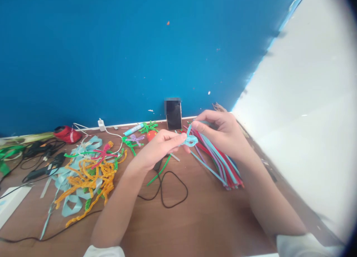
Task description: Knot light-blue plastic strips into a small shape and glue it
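Between my two hands, above the table, is a light blue pipe cleaner (pixel 191 141) bent into small loops. My left hand (pixel 164 145) pinches the looped part between thumb and fingers. Just to the right and a little higher, my right hand (pixel 217 130) is closed on an upright end of the same pipe cleaner. Its other fingers curl behind and are partly hidden. Below my right hand lies a bundle of straight pipe cleaners (pixel 227 171) in red, blue, purple and green.
A phone (pixel 174 116) leans against the blue wall (pixel 139 56). To the left lie twisted orange pipe cleaners (pixel 92 175) over light blue ribbon (pixel 71 205). A black cable (pixel 175 207) loops on the brown table (pixel 173 231). A red pouch (pixel 67 134) and a white charger (pixel 101 124) sit farther back.
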`<act>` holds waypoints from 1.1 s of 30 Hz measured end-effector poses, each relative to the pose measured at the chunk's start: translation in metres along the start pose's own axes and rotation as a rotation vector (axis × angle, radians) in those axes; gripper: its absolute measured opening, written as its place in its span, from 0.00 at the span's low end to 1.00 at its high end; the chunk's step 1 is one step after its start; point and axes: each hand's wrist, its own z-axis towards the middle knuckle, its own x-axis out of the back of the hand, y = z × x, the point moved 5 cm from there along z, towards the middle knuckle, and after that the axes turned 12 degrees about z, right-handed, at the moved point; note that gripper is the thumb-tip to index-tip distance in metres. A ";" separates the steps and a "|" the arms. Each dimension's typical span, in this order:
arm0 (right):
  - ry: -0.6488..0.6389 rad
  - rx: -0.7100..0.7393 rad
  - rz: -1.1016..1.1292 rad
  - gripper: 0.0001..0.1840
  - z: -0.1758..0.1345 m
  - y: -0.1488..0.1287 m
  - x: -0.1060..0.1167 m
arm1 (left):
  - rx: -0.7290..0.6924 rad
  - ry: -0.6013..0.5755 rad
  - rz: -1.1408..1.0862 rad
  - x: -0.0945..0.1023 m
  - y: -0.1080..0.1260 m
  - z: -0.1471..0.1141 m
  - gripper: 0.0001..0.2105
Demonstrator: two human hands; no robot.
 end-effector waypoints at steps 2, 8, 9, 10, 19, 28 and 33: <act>0.003 0.010 -0.039 0.12 -0.002 -0.004 -0.001 | 0.007 0.040 0.039 0.001 -0.003 0.001 0.23; -0.031 0.083 -0.121 0.12 -0.007 -0.017 -0.006 | -0.016 0.205 -0.019 -0.001 -0.004 0.008 0.22; -0.043 0.091 -0.128 0.12 -0.007 -0.018 -0.007 | -0.019 0.233 -0.056 -0.001 -0.004 0.009 0.22; -0.057 0.096 -0.131 0.12 -0.008 -0.019 -0.008 | -0.023 0.256 -0.095 -0.002 -0.004 0.011 0.21; -0.165 0.081 -0.159 0.09 -0.011 -0.016 -0.018 | 0.030 0.267 -0.505 -0.010 -0.012 0.015 0.14; -0.212 0.111 -0.275 0.09 -0.009 -0.010 -0.028 | 0.026 0.222 -0.729 -0.014 -0.014 0.016 0.13; -0.219 0.123 -0.279 0.09 -0.009 -0.012 -0.030 | 0.007 0.248 -0.748 -0.016 -0.014 0.015 0.17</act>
